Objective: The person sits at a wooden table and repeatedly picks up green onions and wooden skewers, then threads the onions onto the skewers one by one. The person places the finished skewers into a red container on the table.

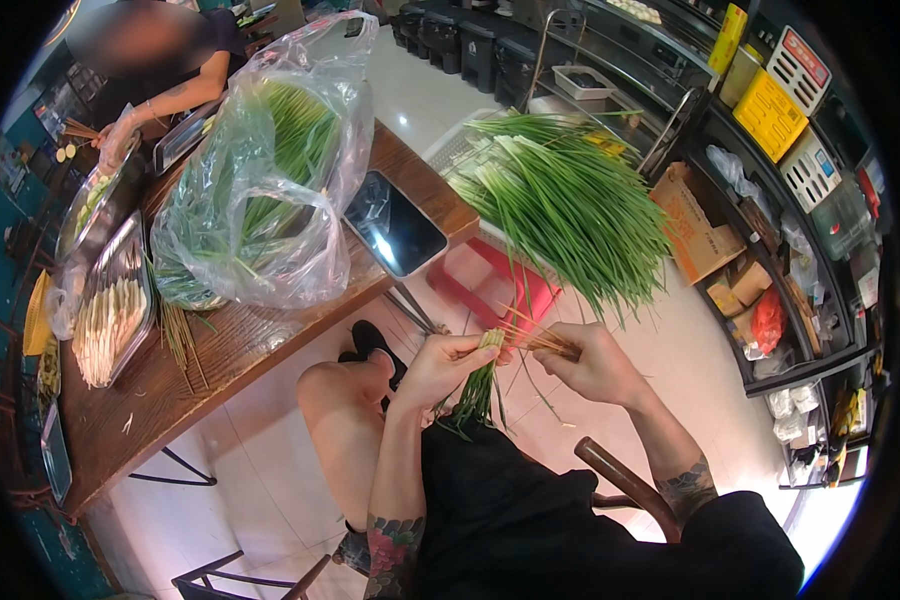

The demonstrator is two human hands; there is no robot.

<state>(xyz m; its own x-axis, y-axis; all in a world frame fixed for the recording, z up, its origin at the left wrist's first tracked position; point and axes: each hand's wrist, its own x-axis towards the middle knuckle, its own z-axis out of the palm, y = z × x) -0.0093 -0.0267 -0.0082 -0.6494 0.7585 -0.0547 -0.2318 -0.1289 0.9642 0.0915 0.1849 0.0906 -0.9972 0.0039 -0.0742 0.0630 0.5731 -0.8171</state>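
My left hand (444,367) pinches a small bunch of garlic chives (480,397) near its pale cut ends, and the green leaves hang down over my lap. Several thin bamboo skewers (551,343) are gripped in my right hand (596,365), their tips reaching to the chive ends. Whether any skewer has pierced the chives cannot be told. Beyond my hands, a large heap of chives (570,202) lies in a white plastic basket (436,150) above a pink stool (487,281). More chives fill a clear plastic bag (292,277) on the wooden table (247,352).
A smartphone (396,225) lies at the table's corner. Further left are loose skewers (180,337) and a metal tray (144,300) of skewered pale food (109,330). Across the table a co-worker's gloved hand (116,142) is over a metal bowl (67,232). Shelves with a cardboard box (694,225) stand right.
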